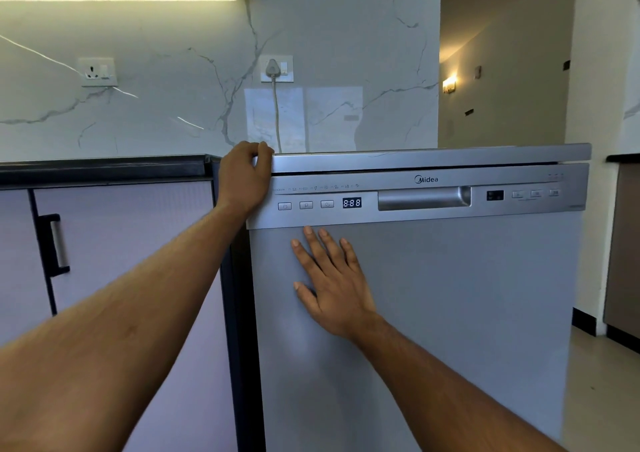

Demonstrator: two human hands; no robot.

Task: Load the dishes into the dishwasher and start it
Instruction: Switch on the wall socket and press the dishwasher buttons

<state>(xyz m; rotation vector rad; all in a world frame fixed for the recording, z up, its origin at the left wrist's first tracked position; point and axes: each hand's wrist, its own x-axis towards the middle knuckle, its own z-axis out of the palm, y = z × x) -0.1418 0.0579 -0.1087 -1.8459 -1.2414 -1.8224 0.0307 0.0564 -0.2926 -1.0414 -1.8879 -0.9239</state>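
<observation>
Dishwasher (415, 313) sits closed beside the cabinet (121, 243). Your left hand (244, 178) grips its top-left corner, prob to steady it. Right hand (330, 278) lies flat, fingers straight, on the door, holding nothing. Display (352, 203) reads 888, so pwr's on.

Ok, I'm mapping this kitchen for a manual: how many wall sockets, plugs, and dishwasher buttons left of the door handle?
Wall sockets: 2
Plugs: 1
Buttons on the dishwasher, left of its handle: 3
Total: 6
</observation>
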